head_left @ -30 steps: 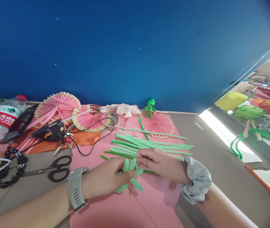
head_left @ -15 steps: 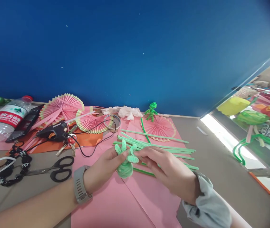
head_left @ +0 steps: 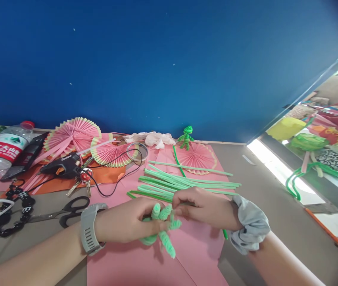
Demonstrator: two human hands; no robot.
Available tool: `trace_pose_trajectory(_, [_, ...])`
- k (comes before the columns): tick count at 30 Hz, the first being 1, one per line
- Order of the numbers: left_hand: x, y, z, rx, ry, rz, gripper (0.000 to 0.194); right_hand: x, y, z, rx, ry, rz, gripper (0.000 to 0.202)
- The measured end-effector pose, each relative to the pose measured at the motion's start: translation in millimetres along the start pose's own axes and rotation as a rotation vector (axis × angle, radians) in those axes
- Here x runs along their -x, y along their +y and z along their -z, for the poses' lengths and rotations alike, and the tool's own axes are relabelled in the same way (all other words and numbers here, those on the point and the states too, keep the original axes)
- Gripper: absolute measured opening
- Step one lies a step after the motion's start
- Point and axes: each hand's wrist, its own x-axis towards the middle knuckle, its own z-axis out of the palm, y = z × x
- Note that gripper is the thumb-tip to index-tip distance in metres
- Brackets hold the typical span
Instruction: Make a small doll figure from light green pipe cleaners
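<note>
A light-green pipe cleaner figure (head_left: 165, 215), with a round coiled end and several coiled limbs, is gripped in my left hand (head_left: 133, 221), thumb across its middle. Part of the round end is hidden behind that hand. My right hand (head_left: 197, 207) is closed in a pinch at the figure's right side, by the base of its limbs; the fingertips seem to be on a thin green bit there, partly blurred. Behind my hands, several straight green pipe cleaners (head_left: 169, 180) lie on pink paper (head_left: 133, 262).
A small green pipe cleaner figure (head_left: 186, 138) stands by pink paper fans (head_left: 198, 158) against the blue partition (head_left: 157, 71). To the left are scissors (head_left: 68, 211), keys (head_left: 85, 176), a glue gun (head_left: 63, 166), a beaded strap (head_left: 23, 206) and a plastic bottle (head_left: 5, 149).
My hands have turned the figure so its limbs point right and downward, its round end now left. My right hand has drawn in closer, fingers curled. The view has shifted slightly.
</note>
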Motion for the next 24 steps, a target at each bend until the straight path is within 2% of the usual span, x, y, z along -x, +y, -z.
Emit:
trace_pose_trajectory(2, [0,-2,-3.6,-0.086,0.076,0.051,0.027,-1,-6,-4,0.059,0.081,-0.059,0.017])
trace_pose_trajectory(5, [-3,-10,-8.6,-0.101,0.235,0.141,0.028,-4,-15,-14,0.181,0.223,-0.092,0.015])
trace_pose_trajectory(9, [-9,-19,-9.4,0.013,0.410,0.162,0.034,-4,-20,-26,0.386,0.380,-0.011,0.015])
trace_pose_trajectory(13, [-11,-16,-6.9,0.200,0.481,0.081,0.034,-1,-19,-25,0.428,0.433,0.118,0.017])
trace_pose_trajectory(17, [-8,-12,-8.7,0.388,0.501,-0.099,0.024,3,-18,-20,0.181,0.437,0.177,0.015])
trace_pose_trajectory(19, [-6,-12,-9.8,0.456,0.479,-0.139,0.021,4,-17,-18,0.008,0.406,0.174,0.009])
trace_pose_trajectory(22, [-3,-12,-8.7,0.480,0.393,-0.147,0.021,3,-14,-13,-0.191,0.300,0.133,0.013])
trace_pose_trajectory(24, [0,-10,-6.6,0.435,0.293,-0.134,0.024,2,-11,-8,-0.242,0.178,0.107,0.016])
